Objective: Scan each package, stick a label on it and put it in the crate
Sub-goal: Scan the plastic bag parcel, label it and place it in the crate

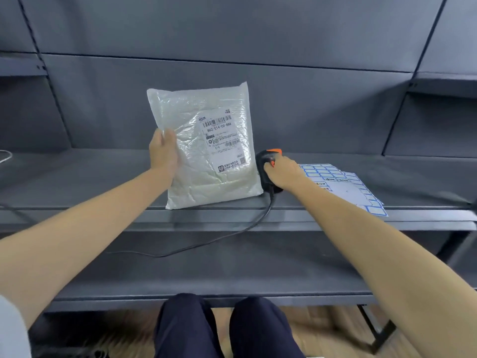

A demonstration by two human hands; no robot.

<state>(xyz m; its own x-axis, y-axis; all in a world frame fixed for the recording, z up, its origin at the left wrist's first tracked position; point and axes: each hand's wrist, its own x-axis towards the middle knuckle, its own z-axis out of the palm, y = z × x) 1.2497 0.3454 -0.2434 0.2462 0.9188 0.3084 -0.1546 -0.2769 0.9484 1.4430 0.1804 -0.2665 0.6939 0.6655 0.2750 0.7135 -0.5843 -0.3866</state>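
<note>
Package (206, 148) held upright on grey surface (103, 177), left edge gripped by left hand (164, 153). Black-orange scanner (265, 164) just right of package, clasped by right hand (282, 174). Label sheets (343, 184) laid beside scanner.

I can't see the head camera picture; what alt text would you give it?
A person's left hand holds a white plastic package upright on a grey shelf, shipping label facing the camera. The right hand grips a black and orange scanner beside it, with sheets of blue-edged labels to the right.
</note>
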